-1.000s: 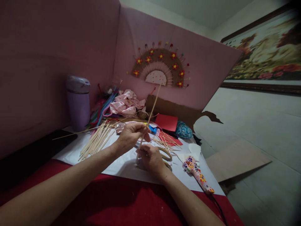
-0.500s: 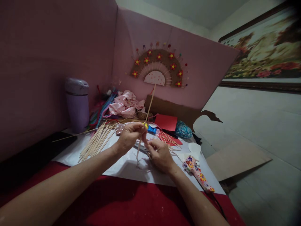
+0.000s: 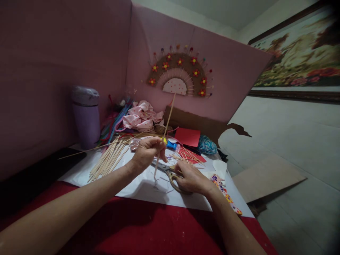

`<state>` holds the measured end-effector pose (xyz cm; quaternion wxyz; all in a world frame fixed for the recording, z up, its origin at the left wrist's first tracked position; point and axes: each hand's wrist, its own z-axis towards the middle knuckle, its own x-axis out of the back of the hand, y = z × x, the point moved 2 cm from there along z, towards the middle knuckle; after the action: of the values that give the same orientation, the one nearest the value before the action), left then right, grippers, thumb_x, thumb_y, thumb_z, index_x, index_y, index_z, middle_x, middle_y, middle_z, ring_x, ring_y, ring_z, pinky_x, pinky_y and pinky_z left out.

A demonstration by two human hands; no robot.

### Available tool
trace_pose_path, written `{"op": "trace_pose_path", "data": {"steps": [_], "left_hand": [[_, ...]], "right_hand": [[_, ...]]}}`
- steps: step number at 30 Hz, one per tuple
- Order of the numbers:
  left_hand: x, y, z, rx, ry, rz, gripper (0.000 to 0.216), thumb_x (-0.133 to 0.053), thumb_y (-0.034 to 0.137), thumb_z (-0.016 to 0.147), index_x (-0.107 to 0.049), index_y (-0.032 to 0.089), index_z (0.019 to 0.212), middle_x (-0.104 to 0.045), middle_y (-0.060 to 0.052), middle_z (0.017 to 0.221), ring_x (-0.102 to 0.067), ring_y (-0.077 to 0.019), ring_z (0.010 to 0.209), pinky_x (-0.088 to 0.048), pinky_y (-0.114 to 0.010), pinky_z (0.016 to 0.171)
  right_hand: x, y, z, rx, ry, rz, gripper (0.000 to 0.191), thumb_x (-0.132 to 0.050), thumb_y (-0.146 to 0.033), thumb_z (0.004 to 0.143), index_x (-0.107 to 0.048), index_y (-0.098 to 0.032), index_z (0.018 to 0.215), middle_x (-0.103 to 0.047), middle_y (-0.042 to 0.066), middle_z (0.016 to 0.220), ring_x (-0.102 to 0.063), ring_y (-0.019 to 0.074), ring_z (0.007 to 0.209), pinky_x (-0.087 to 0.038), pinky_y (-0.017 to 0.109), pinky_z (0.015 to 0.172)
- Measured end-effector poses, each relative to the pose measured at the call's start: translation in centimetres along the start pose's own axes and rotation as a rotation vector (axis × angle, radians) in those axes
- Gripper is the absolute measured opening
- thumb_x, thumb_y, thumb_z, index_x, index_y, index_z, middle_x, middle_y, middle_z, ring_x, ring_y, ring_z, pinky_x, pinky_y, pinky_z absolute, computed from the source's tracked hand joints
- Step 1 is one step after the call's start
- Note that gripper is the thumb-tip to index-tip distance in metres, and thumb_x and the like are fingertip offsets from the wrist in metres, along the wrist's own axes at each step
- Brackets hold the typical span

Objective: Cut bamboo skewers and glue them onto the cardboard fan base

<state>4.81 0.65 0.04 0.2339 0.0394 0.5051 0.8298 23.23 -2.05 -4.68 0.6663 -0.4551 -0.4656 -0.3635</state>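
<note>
The right hand (image 3: 192, 177) is no longer working beside the left hand (image 3: 145, 154); it has just moved down and outward and is now reaching onto the handles of the scissors (image 3: 170, 174). The left hand, meanwhile, is staying almost where it was, so it alone is supporting the thin wooden stick (image 3: 169, 118) – the work in hand is now involving a tool as well as the stick.

The stick is leaning, its upper end pointing toward the fan-shaped decoration (image 3: 186, 63) on the pink panel and its lower end hanging over the white paper (image 3: 138, 191) (whether the tip is touching is hard to tell). The scissors' blades are pointing left, passing behind the stick's lower part.

The left forearm is slanting in from the lower left, the wrist fairly straight, with thumb and forefinger clamping the stick and the other fingers bending below. The right forearm is rising from the lower right, the palm facing down, the fingers bending over the gold loops; whether they are closing through them is not showing.

On the worktop, a sheaf of loose sticks (image 3: 108, 161) is lying left of the left hand, and a flower-patterned tool (image 3: 225, 196) is resting beside the right wrist – partly hidden.
</note>
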Motion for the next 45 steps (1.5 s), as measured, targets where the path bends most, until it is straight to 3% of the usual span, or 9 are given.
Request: {"op": "trace_pose_path", "data": {"steps": [8, 15, 18, 20, 23, 25, 30, 38, 45], "left_hand": [[-0.3, -0.5, -0.2, -0.030, -0.018, 0.004, 0.025, -0.058, 0.028, 0.077, -0.053, 0.014, 0.057, -0.054, 0.002, 0.051, -0.058, -0.0126, 0.045, -0.047, -0.026, 0.047], [0.2, 0.2, 0.0, 0.061, 0.039, -0.041, 0.026, -0.061, 0.034, 0.075, -0.052, 0.014, 0.060, -0.055, 0.002, 0.050, -0.057, -0.0124, 0.045, -0.050, -0.028, 0.050], [0.7, 0.9, 0.1, 0.141, 0.051, -0.069, 0.026, -0.065, 0.035, 0.071, -0.053, 0.014, 0.061, -0.052, 0.004, 0.047, -0.051, -0.0099, 0.039, -0.048, -0.026, 0.043], [1.3, 1.1, 0.2, 0.202, 0.056, -0.055, 0.027, -0.066, 0.035, 0.069, -0.052, 0.013, 0.061, -0.047, 0.005, 0.044, -0.041, -0.0059, 0.034, -0.038, -0.019, 0.033], [2.3, 0.9, 0.5, 0.293, 0.091, -0.046, 0.026, -0.066, 0.033, 0.069, -0.052, 0.013, 0.061, -0.040, 0.007, 0.042, -0.027, -0.0009, 0.031, -0.016, -0.012, 0.029], [3.0, 0.8, 0.7, 0.315, 0.107, -0.039, 0.025, -0.065, 0.033, 0.069, -0.052, 0.013, 0.062, -0.038, 0.007, 0.042, -0.023, 0.0000, 0.031, -0.010, -0.012, 0.030], [3.3, 0.7, 0.7, 0.357, 0.072, 0.042, 0.028, -0.062, 0.038, 0.071, -0.051, 0.014, 0.060, -0.033, 0.008, 0.041, -0.019, -0.0008, 0.031, -0.007, -0.015, 0.031], [2.4, 1.0, 0.4, 0.364, 0.047, 0.188, 0.024, -0.058, 0.030, 0.069, -0.049, 0.015, 0.053, -0.032, 0.007, 0.038, -0.022, -0.0026, 0.032, -0.010, -0.017, 0.033], [2.0, 1.0, 0.3, 0.313, 0.040, 0.236, 0.023, -0.059, 0.029, 0.066, -0.051, 0.015, 0.050, -0.035, 0.006, 0.039, -0.025, -0.0033, 0.033, -0.013, -0.018, 0.033]], "right_hand": [[0.4, -0.1, 0.2, -0.138, 0.038, 0.162, 0.032, -0.059, -0.010, 0.057, -0.048, -0.020, 0.085, -0.057, 0.001, 0.077, -0.050, 0.0146, 0.067, -0.031, 0.024, 0.055], [1.8, 1.1, 0.7, -0.314, 0.072, 0.818, 0.036, -0.069, -0.020, 0.057, -0.051, -0.017, 0.088, -0.055, -0.002, 0.066, -0.048, 0.0099, 0.052, -0.034, 0.021, 0.046], [2.4, 0.7, 0.7, -0.325, 0.110, 1.116, 0.048, -0.071, -0.033, 0.059, -0.049, -0.019, 0.099, -0.049, -0.005, 0.062, -0.038, 0.0058, 0.043, -0.027, 0.019, 0.040], [2.6, 0.2, 0.6, -0.278, 0.086, 1.225, 0.046, -0.071, -0.039, 0.060, -0.048, -0.020, 0.095, -0.043, -0.007, 0.061, -0.033, 0.0045, 0.041, -0.024, 0.018, 0.038], [2.2, -0.1, 0.5, -0.162, 0.005, 1.203, 0.045, -0.071, -0.041, 0.058, -0.047, -0.020, 0.089, -0.045, -0.005, 0.066, -0.036, 0.0059, 0.047, -0.027, 0.019, 0.040], [1.6, -0.1, 0.5, -0.085, -0.049, 1.125, 0.046, -0.073, -0.039, 0.057, -0.046, -0.021, 0.090, -0.048, -0.003, 0.071, -0.041, 0.0073, 0.053, -0.030, 0.019, 0.044], [0.4, -0.4, 0.6, -0.003, -0.109, 0.994, 0.053, -0.074, -0.045, 0.060, -0.045, -0.022, 0.099, -0.051, -0.003, 0.075, -0.045, 0.0095, 0.060, -0.035, 0.021, 0.052], [0.7, -1.6, 0.4, 0.068, 0.007, 0.910, 0.061, -0.057, -0.069, 0.066, -0.047, -0.019, 0.099, -0.053, 0.000, 0.074, -0.038, 0.0080, 0.052, -0.030, 0.020, 0.045], [0.8, -2.2, 0.2, 0.080, 0.005, 0.833, 0.059, -0.060, -0.066, 0.066, -0.049, -0.020, 0.101, -0.053, -0.001, 0.073, -0.045, 0.0107, 0.058, -0.035, 0.022, 0.050]]}}
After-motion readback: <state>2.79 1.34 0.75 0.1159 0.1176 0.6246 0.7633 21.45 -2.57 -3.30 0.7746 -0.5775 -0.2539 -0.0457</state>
